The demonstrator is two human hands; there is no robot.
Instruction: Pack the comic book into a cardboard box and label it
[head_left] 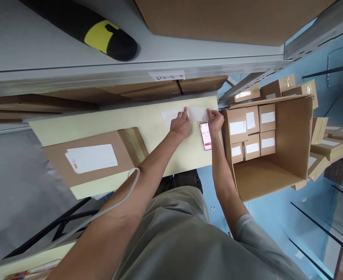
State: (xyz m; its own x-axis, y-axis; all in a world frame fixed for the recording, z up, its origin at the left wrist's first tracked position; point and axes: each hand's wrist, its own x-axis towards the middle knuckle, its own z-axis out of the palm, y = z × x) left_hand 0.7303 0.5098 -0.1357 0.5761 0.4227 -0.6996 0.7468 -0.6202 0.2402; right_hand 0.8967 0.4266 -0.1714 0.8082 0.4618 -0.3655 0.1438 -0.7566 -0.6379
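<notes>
Over the pale yellow tabletop, a white paper label (198, 114) stretches between my two hands. My right hand (215, 119) pinches its right end with thumb and fingers. At its left end my left hand (180, 125) is closed on the paper, fingertips at the edge. Another white paper piece (169, 116) lies flat by the left fingers, partly covered by that hand; whether the two pieces are joined I cannot tell. A phone with a lit pink-white screen (206, 137) lies just below the label, beside my right wrist.
A taped cardboard box (95, 159) with white labels lies at the table's left. To the right, a large open carton (270, 175) holds several small labelled boxes. More boxes (330, 146) are piled beyond it. A grey shelf (212, 58) runs above, with a black-and-yellow handle (101, 35).
</notes>
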